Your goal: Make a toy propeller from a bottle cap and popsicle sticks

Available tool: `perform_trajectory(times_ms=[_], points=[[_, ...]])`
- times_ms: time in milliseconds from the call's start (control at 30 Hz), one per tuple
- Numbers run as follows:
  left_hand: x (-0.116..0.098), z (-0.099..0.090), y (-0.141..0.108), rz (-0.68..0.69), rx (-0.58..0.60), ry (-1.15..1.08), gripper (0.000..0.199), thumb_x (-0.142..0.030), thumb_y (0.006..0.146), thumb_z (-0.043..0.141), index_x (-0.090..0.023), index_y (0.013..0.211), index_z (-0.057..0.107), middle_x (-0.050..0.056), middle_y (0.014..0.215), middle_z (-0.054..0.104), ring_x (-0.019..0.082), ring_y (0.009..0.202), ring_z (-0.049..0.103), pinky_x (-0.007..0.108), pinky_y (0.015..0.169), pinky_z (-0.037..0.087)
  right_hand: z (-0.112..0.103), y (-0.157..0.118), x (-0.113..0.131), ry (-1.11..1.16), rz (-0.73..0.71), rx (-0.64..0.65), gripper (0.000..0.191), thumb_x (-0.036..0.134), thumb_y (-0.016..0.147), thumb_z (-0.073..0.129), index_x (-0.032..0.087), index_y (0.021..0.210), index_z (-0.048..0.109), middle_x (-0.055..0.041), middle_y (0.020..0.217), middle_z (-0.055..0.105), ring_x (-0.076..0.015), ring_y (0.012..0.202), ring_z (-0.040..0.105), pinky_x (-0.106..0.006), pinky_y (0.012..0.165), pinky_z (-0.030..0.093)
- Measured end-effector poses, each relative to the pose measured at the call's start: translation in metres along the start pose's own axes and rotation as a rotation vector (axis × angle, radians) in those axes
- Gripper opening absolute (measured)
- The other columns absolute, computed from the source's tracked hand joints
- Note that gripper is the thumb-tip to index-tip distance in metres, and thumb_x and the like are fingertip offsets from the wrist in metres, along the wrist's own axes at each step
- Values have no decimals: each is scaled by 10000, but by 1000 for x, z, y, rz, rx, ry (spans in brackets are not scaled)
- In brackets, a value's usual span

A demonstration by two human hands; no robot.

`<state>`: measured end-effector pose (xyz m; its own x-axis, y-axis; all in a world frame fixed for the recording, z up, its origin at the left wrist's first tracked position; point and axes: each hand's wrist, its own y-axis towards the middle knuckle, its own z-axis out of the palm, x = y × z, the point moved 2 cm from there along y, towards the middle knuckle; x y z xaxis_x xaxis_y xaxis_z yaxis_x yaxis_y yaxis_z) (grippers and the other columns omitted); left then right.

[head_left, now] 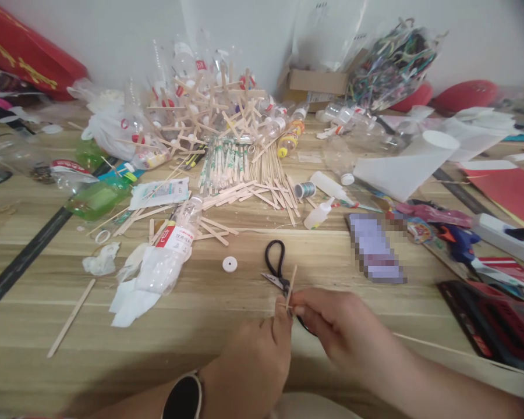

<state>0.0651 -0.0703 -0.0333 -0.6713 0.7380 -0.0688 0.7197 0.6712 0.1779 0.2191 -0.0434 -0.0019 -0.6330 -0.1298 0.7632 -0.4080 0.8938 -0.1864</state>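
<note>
My left hand [259, 352], with a dark round watch on its wrist, is closed with thumb and forefinger on a short wooden stick [292, 282], which points up and away from me. My right hand [332, 320] meets it from the right in a pinch. A thin light piece seems to cross the stick between the fingertips, too small to make out. Black-handled scissors [276, 261] lie on the table just beyond and partly beneath my hands. A white disc [229, 264] with a dark centre hole lies to their left.
On the wooden table [227, 361] lie a labelled plastic bottle [174, 241], a single craft stick [71, 318] and a blurred-out phone-like object [375, 247]. Farther back stand heaped sticks and bottles, a wire spool [305, 190] and a small glue bottle [318, 214]. A blue glue gun [458, 243] is at right.
</note>
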Motion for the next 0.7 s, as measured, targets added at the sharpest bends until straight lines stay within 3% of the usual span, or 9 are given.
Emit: perform_trajectory(times_ms=[67,133,300,500,600,700], points=[[-1,4,1,-33,49,-35,366,22,743,504,-18,1090,613,80,680,714,219,508,674,304,431,558,6,-5,0,-250,-130,-92,287,95,862,354,179,876,628,-61,756,639,-183,667,594,-279,600,403],[-2,5,2,-49,101,-29,350,23,712,538,-36,1043,638,78,671,719,219,503,675,302,428,565,9,-6,-2,-298,-130,-88,282,81,848,352,184,842,615,-48,718,622,-176,620,578,-271,571,389],[-6,0,1,-1,114,46,302,7,706,541,-38,974,671,118,723,742,210,539,684,294,486,586,3,4,-3,112,155,101,257,203,875,421,203,631,503,21,558,485,-125,542,444,-233,529,321],[-5,-5,-2,31,20,61,348,13,736,503,-1,1051,650,148,780,748,222,594,689,298,518,578,-1,9,-6,508,358,280,273,429,832,556,182,718,562,52,536,452,-77,459,299,-224,450,209],[5,-10,4,-1,-17,-79,421,33,727,490,-24,1120,630,117,786,753,212,595,694,296,537,578,-5,8,-4,643,438,271,400,572,775,622,188,707,529,64,566,469,-47,418,252,-220,415,169],[25,-17,11,-159,-145,-179,371,-44,874,444,-77,1214,591,80,784,756,216,613,706,315,553,574,-13,3,2,774,462,222,473,645,737,646,183,783,559,54,614,511,-40,419,269,-218,413,175]])
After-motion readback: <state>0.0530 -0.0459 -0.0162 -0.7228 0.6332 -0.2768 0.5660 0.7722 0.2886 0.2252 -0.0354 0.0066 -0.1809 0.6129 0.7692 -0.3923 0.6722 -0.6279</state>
